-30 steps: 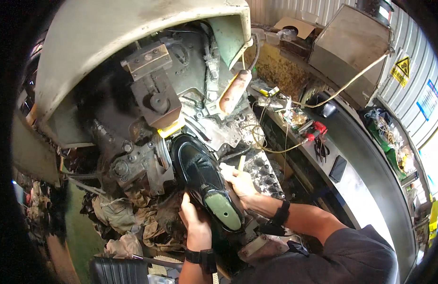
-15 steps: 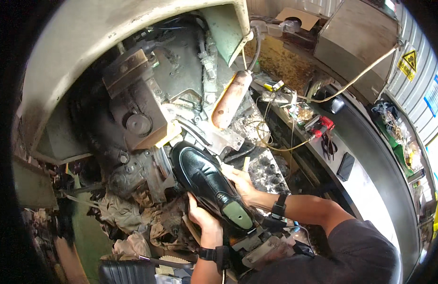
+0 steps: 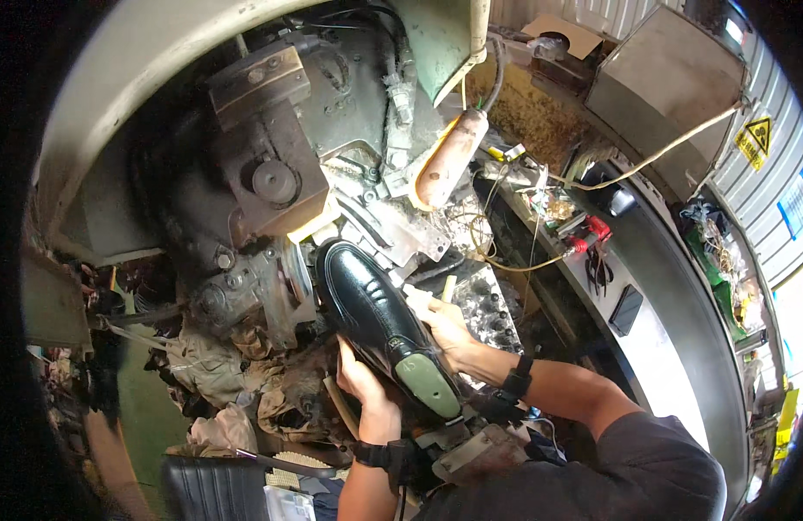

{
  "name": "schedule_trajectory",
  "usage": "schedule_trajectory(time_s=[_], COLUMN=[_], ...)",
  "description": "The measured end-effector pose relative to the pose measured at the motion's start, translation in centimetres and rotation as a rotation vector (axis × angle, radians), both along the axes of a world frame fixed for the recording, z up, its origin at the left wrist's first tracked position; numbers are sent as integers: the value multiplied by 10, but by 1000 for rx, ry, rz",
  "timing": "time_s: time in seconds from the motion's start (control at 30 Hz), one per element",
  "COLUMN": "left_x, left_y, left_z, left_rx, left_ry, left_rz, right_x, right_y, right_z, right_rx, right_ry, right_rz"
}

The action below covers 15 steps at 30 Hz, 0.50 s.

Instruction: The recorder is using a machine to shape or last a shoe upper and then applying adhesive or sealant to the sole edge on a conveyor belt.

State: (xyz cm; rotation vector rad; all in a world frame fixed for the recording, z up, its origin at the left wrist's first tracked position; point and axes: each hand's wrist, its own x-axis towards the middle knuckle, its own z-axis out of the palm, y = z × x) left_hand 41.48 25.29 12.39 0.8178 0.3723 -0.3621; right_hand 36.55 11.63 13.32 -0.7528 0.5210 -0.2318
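Note:
A glossy black leather shoe [image 3: 364, 291] is held between my two hands, toe pointing away from me, with a green shoe last [image 3: 428, 382] filling its opening. My left hand [image 3: 363, 378] cups the shoe's left side near the heel, its fingers partly hidden. On the right side, my right hand [image 3: 443, 326] grips the upper, its fingertips pale, perhaps covered. The toe's left edge lies close to a round wheel-like part [image 3: 296, 271] of the machine; whether they touch, I cannot tell.
A dark machine head [image 3: 271, 174] stands beyond the shoe, with a cylindrical lamp [image 3: 452, 161] shining beside it. Crumpled cloths [image 3: 212, 360] lie at lower left. A bench at right bears a red air tool [image 3: 588, 234] with a hose and a black phone [image 3: 625, 310].
The view has shifted, so the machine head appears higher and farther right. The shoe points slightly more straight ahead, its toe higher in the picture. Both hands keep their hold.

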Motion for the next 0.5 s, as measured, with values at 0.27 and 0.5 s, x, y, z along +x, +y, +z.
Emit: schedule_trajectory(time_s=[0.27,0.5], left_x=[-11,-2], left_y=[-2,1], left_z=[13,3], left_rx=[-17,-139], left_ry=[103,70], left_rz=[44,-17], right_x=[-12,-6], right_y=[5,3], right_z=[13,14], right_rx=[-37,-50], right_ry=[24,52], right_rz=[-49,-66])
